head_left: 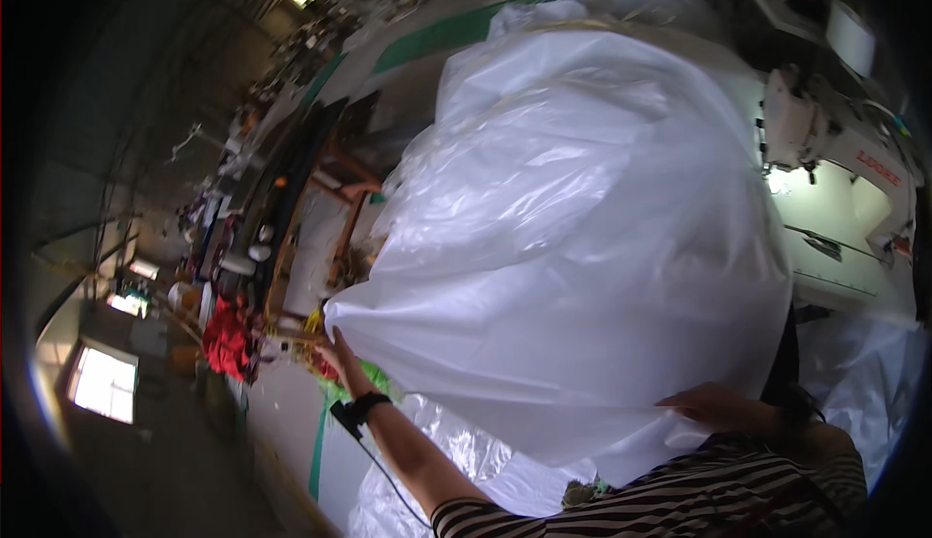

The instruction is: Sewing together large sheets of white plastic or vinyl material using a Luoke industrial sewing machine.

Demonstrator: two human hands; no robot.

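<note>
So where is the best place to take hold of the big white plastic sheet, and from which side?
Probably at its lower edge, from underneath on both sides. The white plastic sheet billows up into a broad dome with no firm part on top, while its hem hangs free below. The left hand already meets the left corner, and the right hand rests on the lower right edge.
</note>
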